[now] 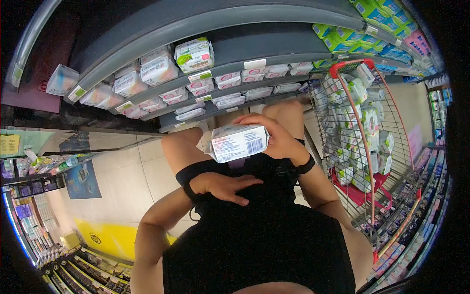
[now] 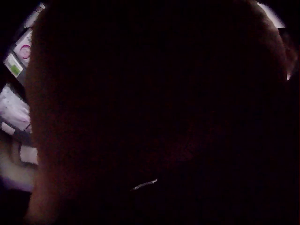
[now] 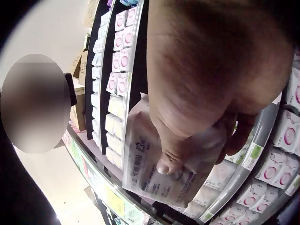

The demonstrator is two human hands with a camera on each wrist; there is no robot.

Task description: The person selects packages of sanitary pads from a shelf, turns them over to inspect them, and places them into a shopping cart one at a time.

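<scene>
My right hand [image 1: 278,138] grips a white soft pack [image 1: 237,143] in front of my lap, its face with blue print and a barcode turned up toward the head camera. In the right wrist view the thumb of that hand [image 3: 211,89] presses on the printed side of the pack [image 3: 147,171], and the fingers go round behind it. My left hand [image 1: 226,187] rests on the black clothing at my lap, fingers loosely extended and holding nothing. The left wrist view is almost wholly dark.
Ahead stands a grey shelf [image 1: 267,18] with rows of white packs [image 1: 159,69] and a green-white pack [image 1: 195,53]. A red-edged wire cart [image 1: 368,159] loaded with similar packs is at the right. Tiled floor [image 1: 117,176] shows at the left.
</scene>
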